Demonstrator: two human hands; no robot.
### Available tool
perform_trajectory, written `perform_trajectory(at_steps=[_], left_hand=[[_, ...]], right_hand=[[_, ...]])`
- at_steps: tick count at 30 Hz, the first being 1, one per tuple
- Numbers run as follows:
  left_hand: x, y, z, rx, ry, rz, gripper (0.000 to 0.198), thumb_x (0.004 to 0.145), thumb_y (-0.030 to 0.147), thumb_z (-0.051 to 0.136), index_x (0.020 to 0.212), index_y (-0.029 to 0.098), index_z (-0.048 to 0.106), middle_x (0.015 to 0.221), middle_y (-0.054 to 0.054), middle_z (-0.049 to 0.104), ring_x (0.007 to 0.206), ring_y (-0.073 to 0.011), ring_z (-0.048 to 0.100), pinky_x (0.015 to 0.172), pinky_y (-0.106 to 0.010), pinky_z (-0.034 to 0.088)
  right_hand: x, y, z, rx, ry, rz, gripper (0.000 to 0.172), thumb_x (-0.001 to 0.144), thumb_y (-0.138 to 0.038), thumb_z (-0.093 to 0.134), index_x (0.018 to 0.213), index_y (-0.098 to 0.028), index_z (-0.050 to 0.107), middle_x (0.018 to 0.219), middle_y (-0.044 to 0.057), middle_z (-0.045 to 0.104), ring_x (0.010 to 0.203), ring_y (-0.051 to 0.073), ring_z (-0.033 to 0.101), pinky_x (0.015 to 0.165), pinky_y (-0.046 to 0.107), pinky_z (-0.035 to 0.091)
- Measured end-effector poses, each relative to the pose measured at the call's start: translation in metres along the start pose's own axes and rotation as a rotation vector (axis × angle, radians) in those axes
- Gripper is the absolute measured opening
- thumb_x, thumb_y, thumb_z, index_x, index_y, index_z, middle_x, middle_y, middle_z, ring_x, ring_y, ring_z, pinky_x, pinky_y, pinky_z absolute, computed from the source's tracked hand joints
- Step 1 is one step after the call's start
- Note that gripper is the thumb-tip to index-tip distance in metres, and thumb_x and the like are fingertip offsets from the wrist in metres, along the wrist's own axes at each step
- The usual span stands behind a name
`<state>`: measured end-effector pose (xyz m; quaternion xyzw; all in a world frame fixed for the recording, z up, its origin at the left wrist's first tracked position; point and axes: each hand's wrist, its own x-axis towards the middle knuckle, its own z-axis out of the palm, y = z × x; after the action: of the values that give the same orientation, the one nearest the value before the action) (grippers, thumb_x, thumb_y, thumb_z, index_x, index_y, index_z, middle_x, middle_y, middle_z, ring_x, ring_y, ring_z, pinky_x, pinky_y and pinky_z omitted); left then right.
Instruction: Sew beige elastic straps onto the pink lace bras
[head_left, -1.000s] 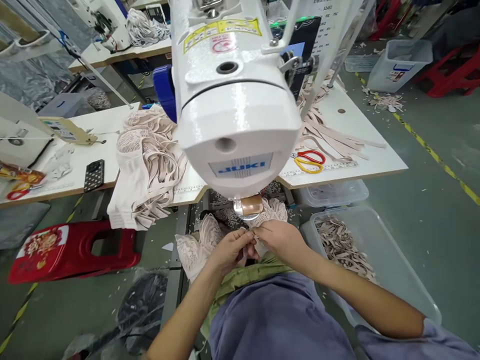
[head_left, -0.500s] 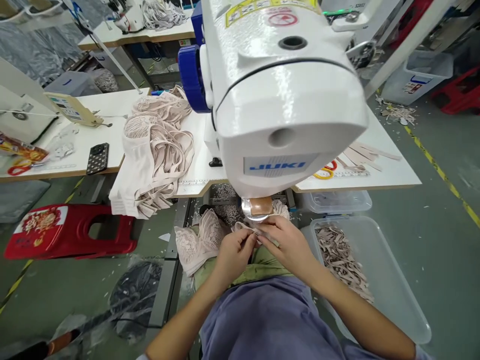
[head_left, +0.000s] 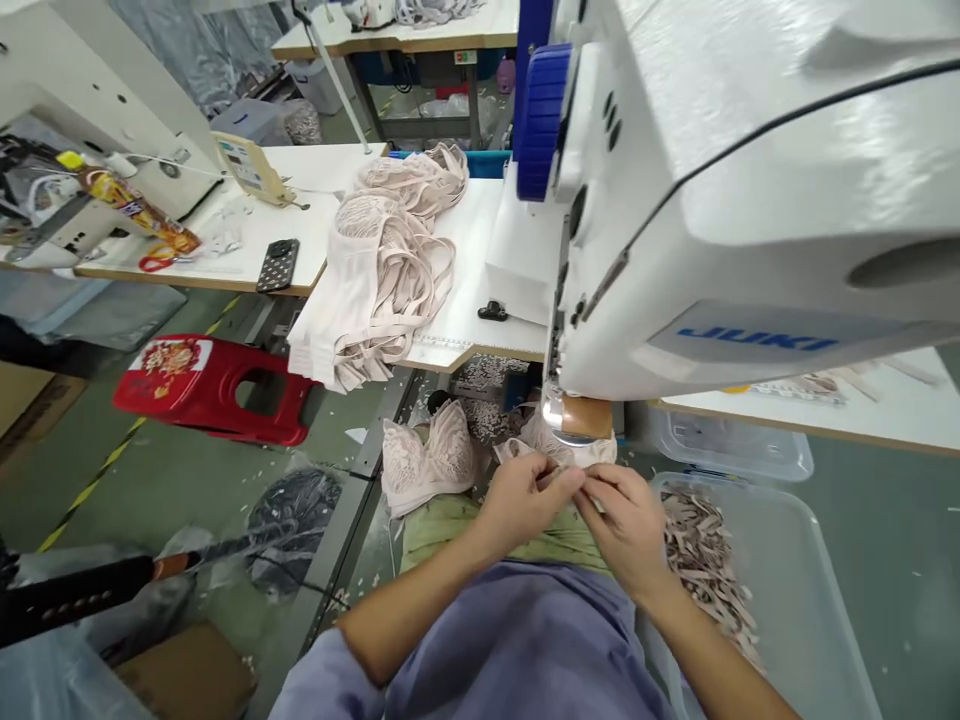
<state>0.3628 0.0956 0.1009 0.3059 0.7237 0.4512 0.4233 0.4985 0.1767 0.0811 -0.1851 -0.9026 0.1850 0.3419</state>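
Note:
Just in front of the sewing machine (head_left: 735, 240), my left hand (head_left: 529, 500) and my right hand (head_left: 622, 515) meet with fingertips pinched together. Both grip part of a beige lace bra (head_left: 427, 460), apparently a thin strap or edge; the fingers mostly hide the held part. One lace cup of the bra hangs over my lap to the left. More of its pale fabric lies beneath the machine's sewing end, right beyond my fingers.
A heap of beige bras (head_left: 382, 270) covers the table's left part. A phone (head_left: 278, 265) and a bottle (head_left: 139, 208) lie on the neighbouring table. A red stool (head_left: 217, 390) stands at left. To the right, a clear plastic bin (head_left: 795, 600) holds beige strips.
The camera view has turned left and closer, so the machine appears farther right. My hands stay pinched together on the bra, with the left thumb now reaching toward the right fingertips.

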Motion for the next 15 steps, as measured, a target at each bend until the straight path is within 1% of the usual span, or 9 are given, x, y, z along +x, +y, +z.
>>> perform_trajectory(at_steps=[2, 3, 5, 7, 9, 11, 13, 15], left_hand=[[-0.001, 0.002, -0.005, -0.013, 0.007, 0.004, 0.041, 0.082, 0.052, 0.059, 0.056, 0.021, 0.052, 0.052, 0.003, 0.047, 0.055, -0.0139, 0.046, 0.051, -0.025, 0.032], [-0.001, 0.001, -0.008, -0.022, -0.002, 0.011, 0.043, 0.083, 0.054, 0.057, 0.056, 0.021, 0.052, 0.051, 0.003, 0.047, 0.054, -0.0142, 0.045, 0.051, -0.025, 0.031], [0.001, -0.004, -0.014, -0.039, -0.027, 0.034, 0.045, 0.085, 0.058, 0.052, 0.058, 0.022, 0.052, 0.051, 0.003, 0.045, 0.052, -0.0145, 0.044, 0.049, -0.026, 0.03], [0.005, -0.014, -0.017, -0.047, -0.058, 0.055, 0.045, 0.085, 0.06, 0.051, 0.061, 0.022, 0.053, 0.05, 0.004, 0.044, 0.048, -0.0135, 0.039, 0.048, -0.026, 0.027], [0.011, -0.024, -0.017, -0.066, -0.093, 0.032, 0.047, 0.083, 0.063, 0.054, 0.062, 0.021, 0.053, 0.051, 0.004, 0.043, 0.047, -0.0121, 0.035, 0.047, -0.025, 0.026], [0.016, -0.031, -0.015, -0.159, -0.143, -0.032, 0.048, 0.08, 0.064, 0.058, 0.064, 0.019, 0.055, 0.054, 0.004, 0.046, 0.049, -0.0112, 0.036, 0.049, -0.024, 0.027], [0.017, -0.033, -0.012, -0.284, -0.191, -0.085, 0.047, 0.079, 0.063, 0.063, 0.067, 0.018, 0.058, 0.058, 0.003, 0.049, 0.053, -0.0108, 0.038, 0.052, -0.024, 0.029], [0.016, -0.029, -0.01, -0.38, -0.211, -0.105, 0.045, 0.079, 0.061, 0.065, 0.07, 0.017, 0.06, 0.062, 0.002, 0.052, 0.055, -0.0102, 0.04, 0.053, -0.024, 0.03]], right_hand=[[0.001, 0.008, 0.0, -0.016, -0.111, 0.006, 0.029, 0.099, -0.023, 0.047, 0.09, -0.026, 0.075, 0.084, 0.005, 0.071, 0.076, 0.017, 0.067, 0.068, 0.03, 0.055], [0.004, 0.021, -0.002, -0.058, -0.189, 0.045, 0.03, 0.099, -0.023, 0.045, 0.096, -0.027, 0.075, 0.089, 0.006, 0.072, 0.081, 0.018, 0.067, 0.072, 0.03, 0.056], [0.021, 0.06, -0.012, -0.238, -0.335, 0.201, 0.033, 0.099, -0.023, 0.041, 0.108, -0.028, 0.072, 0.098, 0.007, 0.072, 0.092, 0.02, 0.067, 0.082, 0.033, 0.055], [0.045, 0.111, -0.031, -0.515, -0.44, 0.413, 0.036, 0.099, -0.021, 0.038, 0.119, -0.026, 0.068, 0.106, 0.009, 0.071, 0.101, 0.023, 0.065, 0.09, 0.037, 0.051], [0.071, 0.157, -0.053, -0.62, -0.42, 0.489, 0.039, 0.099, -0.019, 0.036, 0.127, -0.018, 0.063, 0.114, 0.015, 0.068, 0.108, 0.027, 0.062, 0.095, 0.041, 0.047], [0.091, 0.188, -0.067, -0.654, -0.433, 0.509, 0.035, 0.098, -0.02, 0.041, 0.124, -0.012, 0.063, 0.115, 0.019, 0.067, 0.108, 0.028, 0.061, 0.094, 0.039, 0.046], [0.103, 0.202, -0.071, -0.649, -0.465, 0.496, 0.03, 0.097, -0.022, 0.046, 0.12, -0.011, 0.063, 0.112, 0.019, 0.067, 0.106, 0.027, 0.061, 0.093, 0.036, 0.045], [0.107, 0.205, -0.07, -0.628, -0.49, 0.475, 0.027, 0.097, -0.024, 0.05, 0.117, -0.012, 0.061, 0.107, 0.018, 0.067, 0.104, 0.026, 0.061, 0.09, 0.033, 0.044]])
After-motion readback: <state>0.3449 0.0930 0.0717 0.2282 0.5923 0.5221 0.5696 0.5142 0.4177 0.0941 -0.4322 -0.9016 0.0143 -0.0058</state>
